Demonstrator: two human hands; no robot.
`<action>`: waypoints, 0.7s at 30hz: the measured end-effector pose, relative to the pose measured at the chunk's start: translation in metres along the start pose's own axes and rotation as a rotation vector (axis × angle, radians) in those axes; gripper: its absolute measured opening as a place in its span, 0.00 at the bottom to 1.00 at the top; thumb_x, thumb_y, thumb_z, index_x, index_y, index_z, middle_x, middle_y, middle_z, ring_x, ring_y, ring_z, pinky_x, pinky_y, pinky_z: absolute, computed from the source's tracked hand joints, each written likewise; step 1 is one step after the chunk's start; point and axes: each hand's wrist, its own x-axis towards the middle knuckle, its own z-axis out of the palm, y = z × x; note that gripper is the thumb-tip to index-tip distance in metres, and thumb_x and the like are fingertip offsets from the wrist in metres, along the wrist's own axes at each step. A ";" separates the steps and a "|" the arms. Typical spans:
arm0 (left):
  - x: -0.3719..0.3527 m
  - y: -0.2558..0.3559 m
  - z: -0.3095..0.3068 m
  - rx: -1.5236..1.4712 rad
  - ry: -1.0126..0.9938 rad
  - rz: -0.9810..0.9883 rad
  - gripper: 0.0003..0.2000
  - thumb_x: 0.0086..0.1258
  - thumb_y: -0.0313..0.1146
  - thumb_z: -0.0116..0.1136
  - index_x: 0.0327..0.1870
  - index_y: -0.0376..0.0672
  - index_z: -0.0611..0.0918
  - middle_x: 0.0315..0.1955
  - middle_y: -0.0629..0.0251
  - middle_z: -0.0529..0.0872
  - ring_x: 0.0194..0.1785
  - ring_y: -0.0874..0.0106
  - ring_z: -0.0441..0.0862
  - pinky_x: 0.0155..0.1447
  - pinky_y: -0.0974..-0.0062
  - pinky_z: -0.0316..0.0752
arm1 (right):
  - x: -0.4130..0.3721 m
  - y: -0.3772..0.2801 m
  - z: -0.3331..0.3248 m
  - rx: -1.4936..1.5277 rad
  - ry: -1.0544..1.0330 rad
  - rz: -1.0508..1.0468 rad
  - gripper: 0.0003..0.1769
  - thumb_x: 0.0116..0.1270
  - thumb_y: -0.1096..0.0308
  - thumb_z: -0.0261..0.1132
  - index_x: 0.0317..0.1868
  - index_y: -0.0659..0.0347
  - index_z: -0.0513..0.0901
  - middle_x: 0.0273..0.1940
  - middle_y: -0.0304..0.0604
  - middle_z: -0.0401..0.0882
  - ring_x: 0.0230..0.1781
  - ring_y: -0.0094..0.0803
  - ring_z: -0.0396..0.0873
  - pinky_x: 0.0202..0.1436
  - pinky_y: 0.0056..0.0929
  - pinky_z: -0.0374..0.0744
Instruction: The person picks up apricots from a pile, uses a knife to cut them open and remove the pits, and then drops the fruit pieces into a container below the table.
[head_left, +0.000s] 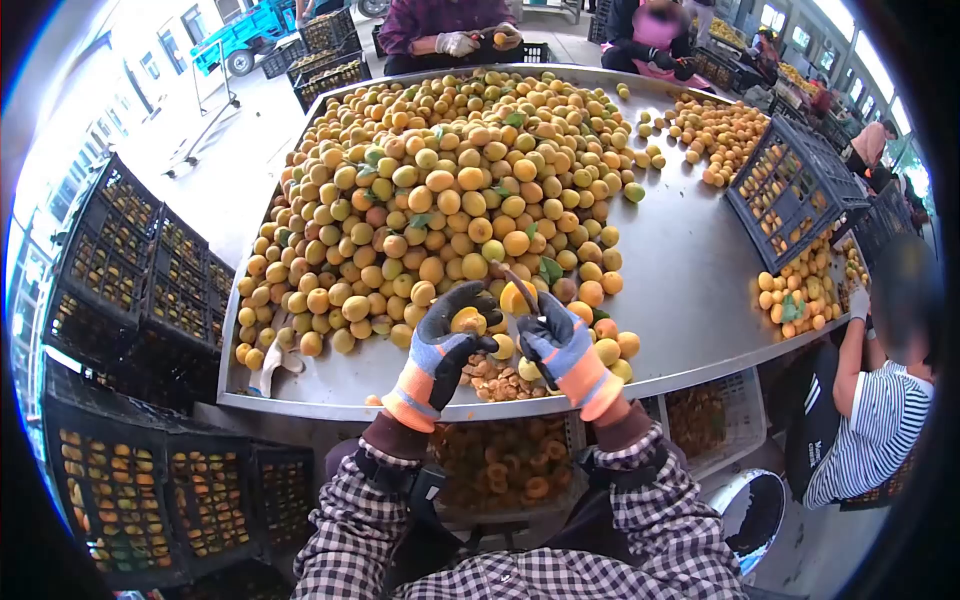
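Observation:
Both my hands wear dark gloves with blue and orange cuffs, at the near edge of a metal table (690, 290). My left hand (445, 340) is closed around a cut apricot (468, 320), its orange flesh facing up. In my right hand (560, 345) is a small knife (518, 280), its blade slanting up and left. An orange apricot half (517, 298) shows right beside the blade, at the right fingertips. Just below the hands lies a little heap of apricot pits (497, 378). A large pile of whole apricots (430, 190) rises beyond them.
Under the table edge sits a crate of apricot halves (510, 470), with a white crate (745, 415) to its right. Black crates of fruit (150, 480) stack up at left. A tilted crate (790, 185) rests on the table. A person in stripes (880, 430) works at right.

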 end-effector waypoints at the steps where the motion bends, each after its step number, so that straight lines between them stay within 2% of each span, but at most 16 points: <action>1: 0.000 0.001 -0.006 -0.001 0.004 0.008 0.28 0.61 0.27 0.58 0.66 0.35 0.73 0.56 0.60 0.80 0.57 0.69 0.80 0.56 0.72 0.80 | -0.001 -0.007 -0.006 -0.017 -0.076 0.042 0.19 0.67 0.75 0.65 0.58 0.64 0.76 0.36 0.31 0.77 0.33 0.14 0.71 0.35 0.18 0.74; 2: 0.002 -0.001 -0.014 0.043 -0.020 0.004 0.29 0.61 0.26 0.59 0.67 0.35 0.72 0.57 0.59 0.79 0.58 0.67 0.80 0.56 0.71 0.81 | -0.003 -0.007 -0.012 -0.229 -0.163 -0.100 0.20 0.66 0.73 0.66 0.58 0.65 0.76 0.36 0.32 0.78 0.34 0.15 0.72 0.36 0.18 0.74; 3: 0.001 -0.002 -0.018 0.085 -0.043 -0.004 0.29 0.62 0.25 0.59 0.68 0.35 0.70 0.58 0.58 0.79 0.59 0.65 0.79 0.56 0.69 0.82 | -0.012 -0.014 -0.020 -0.144 -0.346 0.000 0.23 0.65 0.73 0.67 0.61 0.63 0.76 0.38 0.37 0.81 0.37 0.18 0.77 0.39 0.21 0.76; 5: -0.002 -0.002 -0.018 -0.088 -0.058 -0.045 0.29 0.66 0.25 0.59 0.70 0.36 0.68 0.59 0.56 0.78 0.60 0.63 0.79 0.60 0.68 0.80 | -0.022 -0.032 -0.022 -0.607 -0.610 -0.225 0.27 0.64 0.73 0.68 0.64 0.60 0.75 0.41 0.43 0.83 0.38 0.21 0.80 0.42 0.23 0.78; 6: -0.005 0.000 -0.014 -0.102 -0.058 -0.046 0.28 0.68 0.25 0.58 0.70 0.36 0.68 0.59 0.55 0.79 0.61 0.63 0.79 0.60 0.68 0.80 | -0.027 -0.044 -0.020 -0.528 -0.618 -0.050 0.27 0.63 0.73 0.70 0.63 0.59 0.76 0.43 0.47 0.83 0.39 0.24 0.82 0.45 0.27 0.79; 7: -0.007 0.000 -0.012 -0.117 -0.059 -0.049 0.27 0.70 0.26 0.57 0.70 0.36 0.68 0.58 0.54 0.79 0.61 0.62 0.79 0.60 0.67 0.80 | -0.026 -0.045 -0.021 -0.528 -0.620 -0.043 0.27 0.63 0.73 0.70 0.63 0.59 0.76 0.43 0.47 0.83 0.39 0.24 0.82 0.45 0.27 0.79; 8: -0.005 -0.005 -0.012 -0.099 -0.064 -0.055 0.27 0.71 0.28 0.58 0.71 0.38 0.68 0.56 0.57 0.80 0.53 0.66 0.83 0.52 0.73 0.82 | -0.023 -0.046 -0.023 -0.473 -0.536 -0.010 0.26 0.63 0.74 0.70 0.62 0.60 0.77 0.43 0.45 0.83 0.39 0.24 0.82 0.46 0.26 0.79; 9: -0.006 -0.006 -0.010 -0.103 -0.071 -0.061 0.27 0.71 0.28 0.58 0.71 0.38 0.68 0.56 0.57 0.80 0.53 0.66 0.83 0.52 0.73 0.82 | -0.021 -0.045 -0.027 -0.419 -0.448 0.020 0.25 0.63 0.74 0.71 0.61 0.61 0.78 0.44 0.43 0.83 0.39 0.24 0.82 0.46 0.26 0.79; 10: -0.007 -0.007 -0.007 -0.032 -0.070 -0.105 0.27 0.71 0.27 0.57 0.71 0.39 0.68 0.54 0.58 0.81 0.48 0.69 0.83 0.47 0.77 0.81 | -0.016 -0.032 -0.025 -0.141 -0.331 0.016 0.24 0.62 0.75 0.70 0.60 0.62 0.78 0.43 0.39 0.85 0.38 0.21 0.80 0.42 0.24 0.79; 11: -0.007 -0.010 -0.004 0.039 -0.070 -0.152 0.27 0.71 0.26 0.57 0.71 0.40 0.68 0.51 0.60 0.81 0.43 0.73 0.83 0.42 0.81 0.79 | -0.006 -0.024 -0.025 -0.286 -0.164 -0.360 0.20 0.64 0.75 0.67 0.57 0.64 0.79 0.35 0.37 0.84 0.31 0.18 0.77 0.34 0.19 0.77; 12: -0.007 -0.018 -0.007 0.054 -0.127 -0.164 0.26 0.69 0.24 0.57 0.69 0.40 0.71 0.47 0.65 0.82 0.36 0.80 0.79 0.38 0.86 0.73 | -0.004 -0.026 -0.024 -0.010 -0.046 -0.226 0.16 0.67 0.75 0.65 0.55 0.64 0.79 0.32 0.36 0.82 0.29 0.17 0.76 0.31 0.17 0.74; 13: -0.009 -0.021 -0.001 0.047 -0.137 -0.180 0.26 0.69 0.24 0.57 0.69 0.40 0.71 0.47 0.65 0.82 0.36 0.80 0.79 0.38 0.86 0.73 | -0.003 -0.026 -0.023 0.266 0.078 -0.091 0.13 0.69 0.75 0.63 0.53 0.64 0.79 0.28 0.36 0.80 0.26 0.17 0.75 0.28 0.16 0.72; 15: -0.009 -0.022 0.010 0.250 -0.154 -0.125 0.24 0.67 0.24 0.58 0.66 0.40 0.73 0.46 0.67 0.83 0.37 0.83 0.77 0.39 0.87 0.72 | 0.006 -0.021 -0.004 0.569 0.270 -0.317 0.09 0.73 0.71 0.61 0.50 0.64 0.78 0.25 0.36 0.78 0.20 0.18 0.71 0.23 0.16 0.69; 17: -0.008 -0.031 0.014 0.235 -0.179 -0.114 0.23 0.64 0.26 0.62 0.63 0.39 0.76 0.46 0.70 0.82 0.39 0.84 0.77 0.41 0.86 0.73 | 0.010 -0.027 0.001 0.624 0.306 -0.374 0.11 0.74 0.66 0.62 0.49 0.65 0.77 0.25 0.37 0.77 0.16 0.20 0.70 0.17 0.18 0.67; 19: -0.009 -0.036 0.017 0.316 -0.184 -0.093 0.23 0.62 0.26 0.64 0.61 0.39 0.78 0.48 0.70 0.82 0.41 0.83 0.77 0.44 0.85 0.75 | 0.007 -0.037 0.004 0.704 0.221 -0.390 0.12 0.74 0.65 0.62 0.49 0.65 0.77 0.24 0.37 0.78 0.16 0.20 0.70 0.16 0.17 0.67; 21: -0.011 -0.040 0.017 0.321 -0.192 -0.086 0.23 0.63 0.25 0.65 0.61 0.39 0.78 0.48 0.69 0.82 0.40 0.82 0.77 0.43 0.84 0.75 | 0.010 -0.032 0.007 0.664 0.274 -0.400 0.12 0.74 0.64 0.62 0.49 0.65 0.77 0.24 0.37 0.78 0.15 0.20 0.70 0.16 0.16 0.66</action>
